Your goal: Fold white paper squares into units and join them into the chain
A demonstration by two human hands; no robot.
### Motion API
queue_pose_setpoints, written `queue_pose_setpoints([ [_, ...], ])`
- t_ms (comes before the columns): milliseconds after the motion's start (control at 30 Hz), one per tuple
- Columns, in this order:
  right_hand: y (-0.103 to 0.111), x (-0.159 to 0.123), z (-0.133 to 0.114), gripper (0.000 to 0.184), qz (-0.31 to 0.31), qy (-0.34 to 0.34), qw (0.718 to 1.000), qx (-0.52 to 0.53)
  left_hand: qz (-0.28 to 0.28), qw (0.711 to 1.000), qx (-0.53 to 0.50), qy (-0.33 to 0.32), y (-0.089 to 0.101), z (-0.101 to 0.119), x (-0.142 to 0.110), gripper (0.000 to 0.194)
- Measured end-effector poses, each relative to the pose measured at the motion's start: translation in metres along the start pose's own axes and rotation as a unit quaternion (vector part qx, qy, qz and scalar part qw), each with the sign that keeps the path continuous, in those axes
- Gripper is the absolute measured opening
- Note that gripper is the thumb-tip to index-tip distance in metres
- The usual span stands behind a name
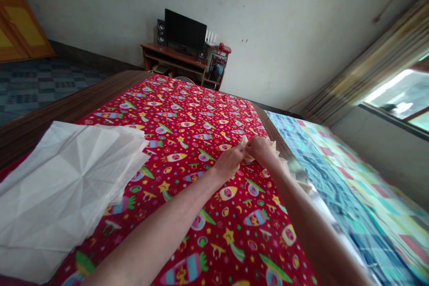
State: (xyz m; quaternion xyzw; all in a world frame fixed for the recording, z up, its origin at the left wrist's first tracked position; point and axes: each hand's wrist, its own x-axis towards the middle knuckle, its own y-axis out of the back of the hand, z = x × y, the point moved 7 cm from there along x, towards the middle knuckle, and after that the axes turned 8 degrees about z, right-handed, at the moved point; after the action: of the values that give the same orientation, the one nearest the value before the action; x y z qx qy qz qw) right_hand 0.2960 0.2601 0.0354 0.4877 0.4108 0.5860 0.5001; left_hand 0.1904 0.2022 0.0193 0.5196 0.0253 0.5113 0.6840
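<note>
Near the right edge of the red patterned cloth (187, 156), my left hand (231, 161) and my right hand (261, 148) meet with fingers closed. Between them they pinch a small cream folded paper (244, 140), whose pointed tip sticks up above the fingers. Its lower part is mostly hidden. More folded paper pieces (303, 185) stand in a row along the cloth's edge, partly covered by my right forearm. At the left lies a stack of white paper sheets (67, 178), the top one marked with creases radiating from its middle.
The cloth covers a dark wooden surface (114, 89). Beyond its far end stands a desk (174, 56) with a monitor (185, 30), speakers and a red telephone (225, 48). A bed with a checked cover (335, 165) lies to the right, below a curtained window.
</note>
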Motion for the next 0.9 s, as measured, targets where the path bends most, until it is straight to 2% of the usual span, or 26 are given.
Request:
queue_pose_setpoints([
  [167, 0.002, -0.007, -0.012, 0.028, 0.004, 0.03, 0.999, -0.016, 0.053, 0.996, 0.038, 0.068, 0.008, -0.013, 0.001, 0.029],
  [300, 0.003, -0.01, -0.021, 0.028, 0.004, 0.048, 0.998, -0.03, 0.07, 0.991, 0.05, 0.102, 0.01, -0.02, 0.001, 0.028],
  [600, 0.002, -0.007, -0.019, 0.029, -0.002, 0.041, 0.998, -0.038, 0.075, 0.99, 0.044, 0.109, 0.016, -0.02, -0.002, 0.027],
  [900, 0.006, -0.006, -0.012, 0.029, -0.006, -0.005, 1.0, -0.019, 0.085, 0.991, 0.041, 0.096, 0.013, -0.022, -0.001, 0.027],
])
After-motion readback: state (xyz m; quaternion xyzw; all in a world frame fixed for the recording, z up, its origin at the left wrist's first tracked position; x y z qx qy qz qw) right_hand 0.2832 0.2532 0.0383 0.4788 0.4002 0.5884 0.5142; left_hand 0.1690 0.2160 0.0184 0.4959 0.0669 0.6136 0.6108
